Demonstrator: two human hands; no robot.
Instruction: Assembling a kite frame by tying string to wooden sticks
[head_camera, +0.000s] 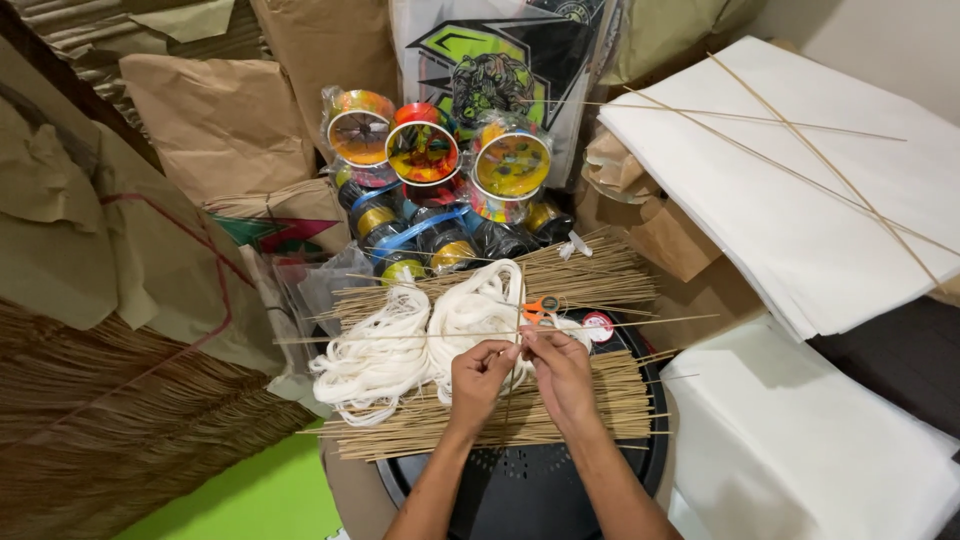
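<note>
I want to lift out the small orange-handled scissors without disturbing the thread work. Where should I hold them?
Take the orange-handled scissors by their handle loops, reaching in from the right and above. They lie flat on the white thread skeins beside the stick bundle, just beyond the right hand and left hand, so the far right side looks least obstructed.

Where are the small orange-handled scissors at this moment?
In the head view, the small orange-handled scissors lie just above the right hand, between the white thread skeins and thin bamboo sticks.
</note>
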